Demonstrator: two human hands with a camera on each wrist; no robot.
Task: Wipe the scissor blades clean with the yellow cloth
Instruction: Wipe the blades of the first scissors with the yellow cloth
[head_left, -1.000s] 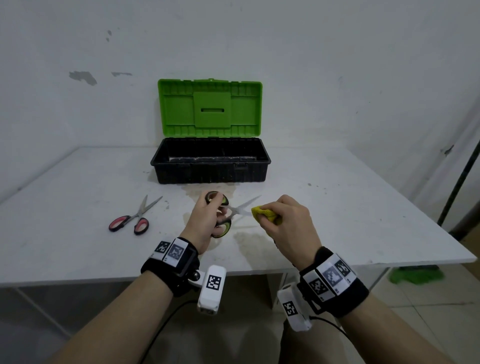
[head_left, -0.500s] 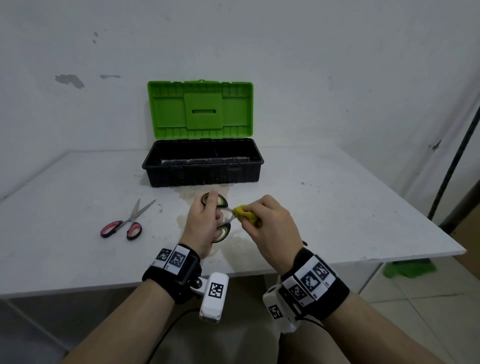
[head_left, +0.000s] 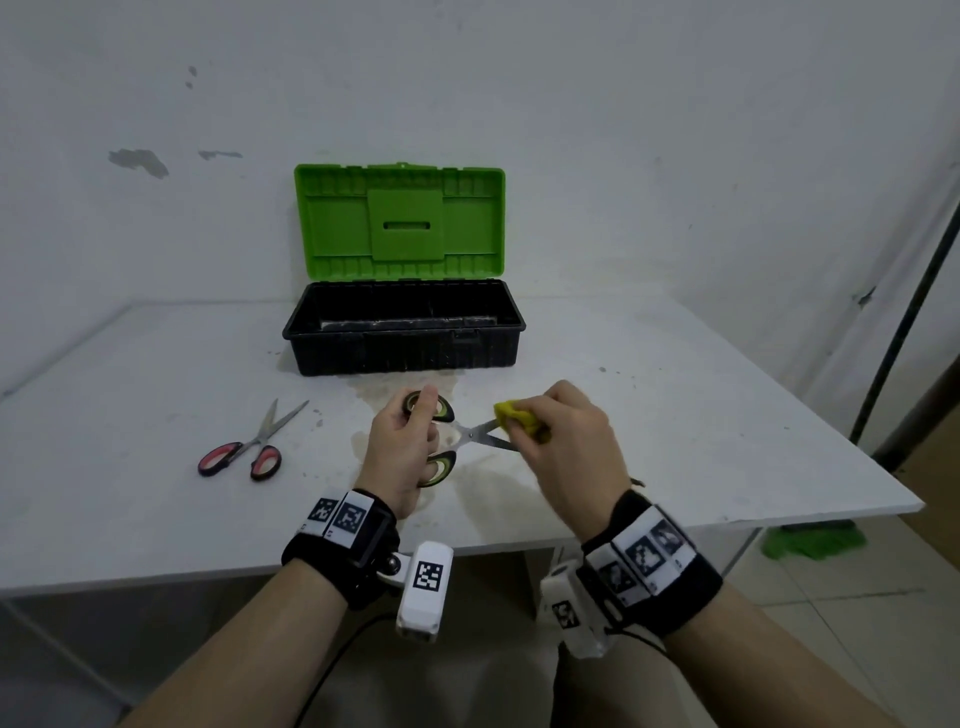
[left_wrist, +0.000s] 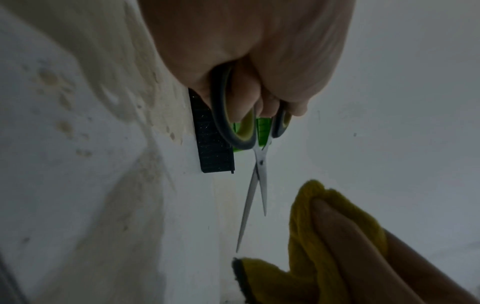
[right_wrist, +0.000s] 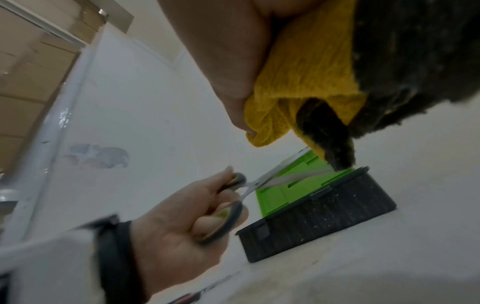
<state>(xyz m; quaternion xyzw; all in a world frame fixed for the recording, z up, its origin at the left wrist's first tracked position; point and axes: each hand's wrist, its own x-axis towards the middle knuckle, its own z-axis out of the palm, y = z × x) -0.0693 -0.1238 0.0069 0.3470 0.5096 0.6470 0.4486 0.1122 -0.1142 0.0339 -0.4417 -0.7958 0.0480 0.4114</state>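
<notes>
Left hand (head_left: 402, 452) grips green-handled steel scissors (head_left: 452, 434), blades now parted; right hand (head_left: 563, 447) pinches bunched yellow cloth (head_left: 514, 418), drawn back to tips—stroke finished, another likely.

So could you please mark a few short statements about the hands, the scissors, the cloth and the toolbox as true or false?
1. The left hand holds the green-handled scissors by the handles. True.
2. The scissors' blades are fully closed. False: they are parted in a narrow V.
3. The right hand holds the yellow cloth near the blade tips. True.
4. The toolbox has its lid shut. False: the green lid stands open.
5. The red-handled scissors lie inside the toolbox. False: they lie on the table, to the left.
</notes>
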